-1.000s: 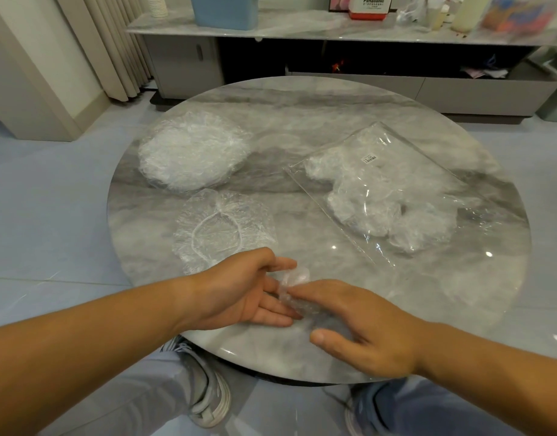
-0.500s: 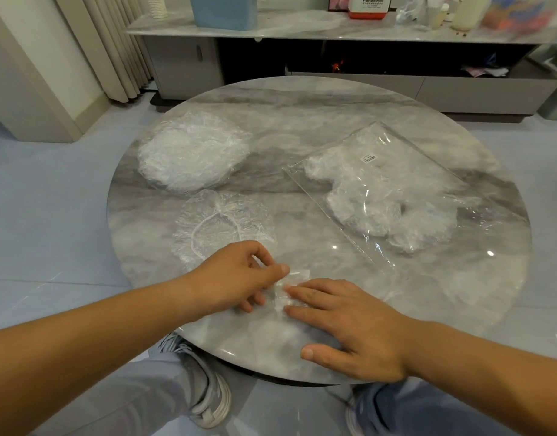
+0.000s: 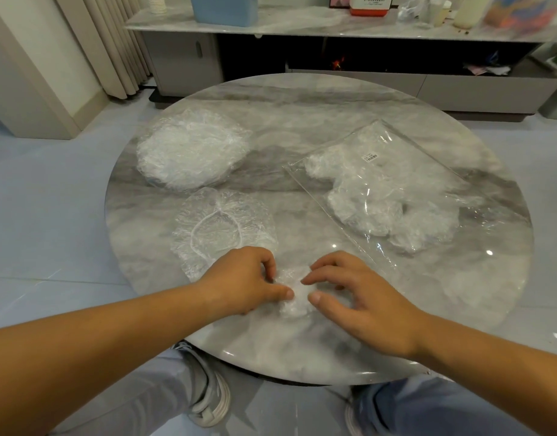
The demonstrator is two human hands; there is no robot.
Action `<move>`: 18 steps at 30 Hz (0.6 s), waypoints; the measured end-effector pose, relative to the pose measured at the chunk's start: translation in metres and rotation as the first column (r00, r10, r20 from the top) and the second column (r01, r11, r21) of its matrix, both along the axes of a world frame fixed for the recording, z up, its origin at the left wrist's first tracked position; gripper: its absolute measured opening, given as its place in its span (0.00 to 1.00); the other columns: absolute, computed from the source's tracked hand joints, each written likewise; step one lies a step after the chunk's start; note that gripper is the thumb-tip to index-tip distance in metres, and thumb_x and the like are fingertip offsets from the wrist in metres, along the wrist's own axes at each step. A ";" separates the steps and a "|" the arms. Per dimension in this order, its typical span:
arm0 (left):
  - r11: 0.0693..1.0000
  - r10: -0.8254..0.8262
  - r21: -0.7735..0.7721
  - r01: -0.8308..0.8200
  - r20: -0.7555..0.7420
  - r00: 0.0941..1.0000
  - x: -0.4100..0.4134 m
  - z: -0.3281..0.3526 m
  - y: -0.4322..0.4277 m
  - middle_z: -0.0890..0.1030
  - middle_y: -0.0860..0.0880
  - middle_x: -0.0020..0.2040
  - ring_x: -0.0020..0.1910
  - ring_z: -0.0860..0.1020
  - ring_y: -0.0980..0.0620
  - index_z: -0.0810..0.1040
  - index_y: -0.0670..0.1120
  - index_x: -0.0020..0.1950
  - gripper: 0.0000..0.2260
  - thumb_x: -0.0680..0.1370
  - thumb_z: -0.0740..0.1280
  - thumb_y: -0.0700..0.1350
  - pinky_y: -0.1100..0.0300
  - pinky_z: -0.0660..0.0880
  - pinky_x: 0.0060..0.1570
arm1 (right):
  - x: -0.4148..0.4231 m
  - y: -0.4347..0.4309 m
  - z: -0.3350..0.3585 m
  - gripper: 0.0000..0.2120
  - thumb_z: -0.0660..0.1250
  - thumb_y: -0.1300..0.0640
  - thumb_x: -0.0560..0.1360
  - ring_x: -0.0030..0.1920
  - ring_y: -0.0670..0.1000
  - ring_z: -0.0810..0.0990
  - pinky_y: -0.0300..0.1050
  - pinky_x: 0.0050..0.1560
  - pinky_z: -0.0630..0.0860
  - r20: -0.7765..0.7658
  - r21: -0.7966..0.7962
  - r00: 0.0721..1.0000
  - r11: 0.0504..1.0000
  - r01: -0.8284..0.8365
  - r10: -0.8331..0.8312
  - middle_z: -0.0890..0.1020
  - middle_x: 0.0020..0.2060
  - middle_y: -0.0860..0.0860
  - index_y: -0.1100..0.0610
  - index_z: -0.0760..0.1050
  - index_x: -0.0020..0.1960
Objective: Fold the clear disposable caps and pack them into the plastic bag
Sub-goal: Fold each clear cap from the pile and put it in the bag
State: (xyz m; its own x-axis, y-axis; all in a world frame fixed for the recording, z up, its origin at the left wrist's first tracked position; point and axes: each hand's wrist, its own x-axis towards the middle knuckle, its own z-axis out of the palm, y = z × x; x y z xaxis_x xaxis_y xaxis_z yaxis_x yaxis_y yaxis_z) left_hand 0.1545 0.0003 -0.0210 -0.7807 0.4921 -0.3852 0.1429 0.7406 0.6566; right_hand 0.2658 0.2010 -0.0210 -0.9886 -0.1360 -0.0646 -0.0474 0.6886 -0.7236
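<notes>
Both grips pinch one folded clear cap (image 3: 292,302) lying on the counter (image 3: 302,121): your left hand (image 3: 242,278) and right hand (image 3: 362,297) flank it, fingers curled.

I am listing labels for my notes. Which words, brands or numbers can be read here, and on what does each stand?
"Panasonic": on the white and red box on the far counter.
Smaller print below it on that box: too blurred to read.
Sticker on the plastic bag: barcode and small print, too small to read.
No other text is visible.
</notes>
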 end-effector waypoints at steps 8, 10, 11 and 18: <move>0.994 -0.105 -0.017 0.104 -0.115 0.988 0.003 0.001 0.003 0.78 0.57 0.31 0.29 0.75 0.62 0.79 0.52 0.38 0.11 0.69 0.80 0.52 0.68 0.68 0.33 | 0.003 -0.001 0.004 0.31 0.50 0.27 0.74 0.67 0.41 0.62 0.42 0.71 0.59 0.160 0.286 0.966 0.927 -0.244 0.205 0.66 0.66 0.40 0.38 0.75 0.68; 0.991 -0.071 0.117 0.070 0.004 0.998 0.003 0.004 0.005 0.81 0.54 0.33 0.32 0.77 0.62 0.81 0.47 0.39 0.10 0.70 0.80 0.47 0.66 0.74 0.38 | 0.003 -0.001 0.008 0.22 0.58 0.31 0.77 0.68 0.39 0.63 0.38 0.70 0.59 0.208 0.167 0.964 0.965 -0.203 0.167 0.67 0.65 0.39 0.37 0.77 0.66; 0.982 -0.050 0.185 0.036 0.074 0.996 0.002 0.006 0.006 0.82 0.51 0.35 0.34 0.79 0.59 0.81 0.44 0.40 0.09 0.70 0.80 0.45 0.62 0.77 0.41 | 0.002 0.000 0.011 0.17 0.63 0.36 0.79 0.66 0.38 0.65 0.34 0.68 0.60 0.227 0.039 0.967 0.991 -0.129 0.117 0.70 0.63 0.39 0.38 0.80 0.64; 0.851 0.134 0.398 -0.344 0.468 0.873 0.007 0.022 0.019 0.82 0.45 0.35 0.29 0.79 0.54 0.74 0.42 0.47 0.11 0.73 0.76 0.34 0.64 0.75 0.29 | -0.007 -0.001 0.027 0.10 0.73 0.59 0.76 0.46 0.55 0.83 0.52 0.53 0.83 0.429 -0.588 0.868 0.652 0.479 -0.250 0.82 0.47 0.64 0.63 0.78 0.54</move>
